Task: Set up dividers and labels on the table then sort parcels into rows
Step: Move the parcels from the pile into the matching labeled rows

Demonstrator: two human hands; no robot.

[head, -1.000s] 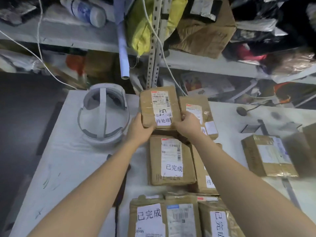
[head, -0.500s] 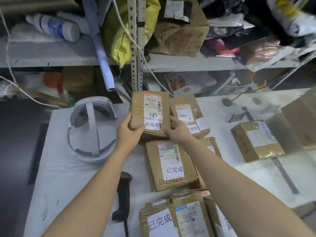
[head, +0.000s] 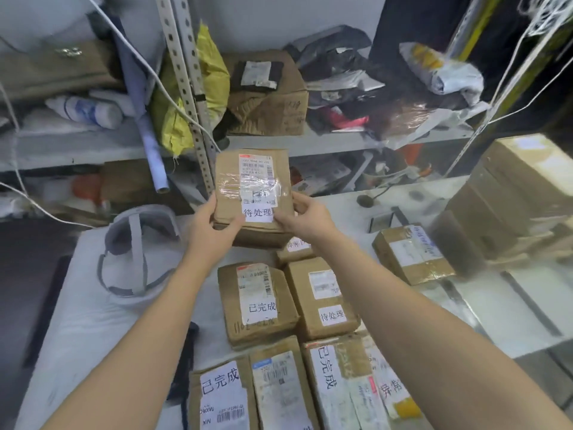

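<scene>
A: Whereabouts of the parcel point(head: 252, 193)?

B: Centre of frame, raised and tilted toward the camera, over the far end of the table point(head: 93, 321). Clamped from both sides: left grip point(head: 214, 226) curled round the lower left edge, thumb on the face; right grip point(head: 305, 218) pinching the lower right edge.

A: Weight and feel?

B: Probably light, judging by the easy hold at the low end only. Brown cardboard, fairly stiff, corners dented, so likely to give a little under a squeeze. Glossy tape point(head: 248, 186) across the middle, probably slippery. Better to take hold on bare card at the side edges, as now, or under the base.

A: Fragile?

B: No warning mark seen. Best set down flat, not dropped.

A: Writing?

B: White slip point(head: 259, 212) low on the face, reading 待处理. Above it a shipping label point(head: 254, 167) with barcodes, print too small to read.

A: And elsewhere?

B: Below centre, a box point(head: 257, 302) marked 已完成. Right of it, a second box point(head: 322, 296) marked 待处理. Along the bottom edge, a third box point(head: 221, 395) and a fourth box point(head: 328, 377), both marked 已完成.

A: Destination, then?

B: Presumably next to the second box, going by the matching slip. Only a guess.
</scene>
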